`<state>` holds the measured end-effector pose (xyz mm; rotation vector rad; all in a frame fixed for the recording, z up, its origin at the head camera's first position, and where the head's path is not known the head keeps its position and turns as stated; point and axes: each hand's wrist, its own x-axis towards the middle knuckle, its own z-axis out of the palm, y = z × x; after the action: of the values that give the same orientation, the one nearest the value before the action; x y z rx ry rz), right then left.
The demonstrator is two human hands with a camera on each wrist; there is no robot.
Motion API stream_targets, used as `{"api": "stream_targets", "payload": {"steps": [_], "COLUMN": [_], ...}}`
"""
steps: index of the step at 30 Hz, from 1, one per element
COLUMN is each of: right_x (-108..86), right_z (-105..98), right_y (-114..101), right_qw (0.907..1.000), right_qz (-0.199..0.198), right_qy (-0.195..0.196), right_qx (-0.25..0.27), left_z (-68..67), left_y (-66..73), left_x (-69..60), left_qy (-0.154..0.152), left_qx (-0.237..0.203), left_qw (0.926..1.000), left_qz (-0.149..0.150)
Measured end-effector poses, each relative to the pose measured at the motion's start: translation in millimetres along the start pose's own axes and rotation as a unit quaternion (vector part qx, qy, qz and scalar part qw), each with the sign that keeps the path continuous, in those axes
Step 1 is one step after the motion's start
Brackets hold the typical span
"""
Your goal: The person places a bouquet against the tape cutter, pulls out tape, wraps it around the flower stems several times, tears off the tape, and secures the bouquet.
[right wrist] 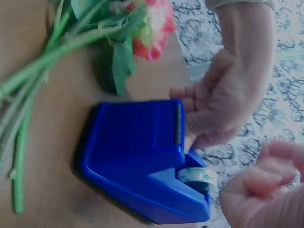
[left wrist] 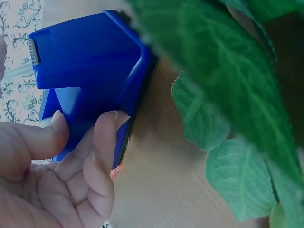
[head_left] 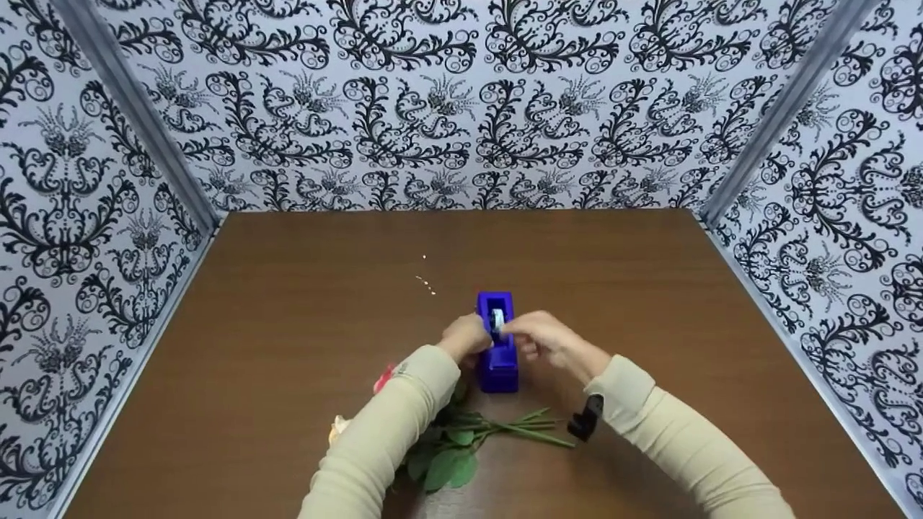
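Note:
A blue tape dispenser (head_left: 499,380) stands on the table with a tape roll (head_left: 497,320) in its slot. My left hand (head_left: 467,336) is at its left side; in the left wrist view that hand (left wrist: 61,175) has loosely bent fingers against the blue body (left wrist: 95,52), thumb near the roll. From the right, my right hand (head_left: 554,340) reaches to the roll with its index finger extended. The right wrist view shows this hand (right wrist: 266,190) blurred beside the roll (right wrist: 197,175), fingers bent, with no tape visible between them.
Flowers with green stems (head_left: 530,430) and leaves (head_left: 451,470) lie in front of the dispenser, partly under the left sleeve (head_left: 389,425). A pink-red bloom (right wrist: 156,28) shows in the right wrist view. Small pale specks (head_left: 425,284) mark the brown table (head_left: 620,267); patterned walls surround it.

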<state>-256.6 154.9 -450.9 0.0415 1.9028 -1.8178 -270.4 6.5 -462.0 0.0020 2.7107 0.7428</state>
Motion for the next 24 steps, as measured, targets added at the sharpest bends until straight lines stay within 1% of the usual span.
{"api": "stream_targets", "payload": {"steps": [2,4,5,7,9,10,12,14,15,17,19,21,23,24], "right_x": [-2.0,-5.9,-8.5,-15.5,-25.7,-31.8,-46.4,-63.2,-71.7,-87.1,-96.8,-100.4,-99.3,-97.9], "right_z": [0,0,0,0,1,2,5,8,10,12,12,12,11,11], "right_y": [-1,2,5,12,21,27,41,57,65,81,94,103,108,110], "right_qw": [0.9979,0.9942,0.9919,0.9881,0.9874,0.9879,0.9914,0.9947,0.9955,0.9964,0.9971,0.9977,0.9982,0.9984], "right_qz": [0.036,0.054,0.056,0.055,0.044,0.032,0.002,-0.036,-0.048,-0.05,-0.04,-0.025,-0.02,-0.019], "right_qy": [-0.045,-0.07,-0.079,-0.081,-0.077,-0.075,-0.062,-0.053,-0.048,-0.048,-0.05,-0.046,-0.04,-0.038], "right_qx": [0.029,0.061,0.082,0.119,0.131,0.132,0.115,0.081,0.067,0.048,0.042,0.043,0.04,0.036], "left_z": [0.1,1.3,1.8,2.3,2.3,1.8,0.6,-0.6,-1.4,-2.6,-3.4,-4.1,-2.6,-2.9], "left_y": [-0.3,-0.9,-0.9,-0.1,0.8,1.4,2.1,1.7,1.2,-0.4,-2.8,-5.4,-9.5,-13.3], "left_x": [1.1,3.3,4.4,6.3,8.3,9.0,10.1,11.0,10.9,10.1,9.2,9.1,13.0,12.6], "left_qy": [-0.002,-0.006,-0.005,-0.007,-0.009,-0.009,-0.011,-0.014,-0.016,-0.021,-0.024,-0.028,-0.032,-0.033], "left_qx": [-0.015,-0.029,-0.032,-0.038,-0.04,-0.038,-0.042,-0.049,-0.057,-0.075,-0.105,-0.139,-0.161,-0.17], "left_qw": [0.9999,0.9995,0.9994,0.9991,0.9989,0.9989,0.9986,0.9983,0.9979,0.9968,0.9941,0.9897,0.9862,0.9848], "left_qz": [-0.006,-0.012,-0.014,-0.018,-0.023,-0.025,-0.029,-0.027,-0.025,-0.019,-0.015,-0.018,-0.023,-0.013]}}
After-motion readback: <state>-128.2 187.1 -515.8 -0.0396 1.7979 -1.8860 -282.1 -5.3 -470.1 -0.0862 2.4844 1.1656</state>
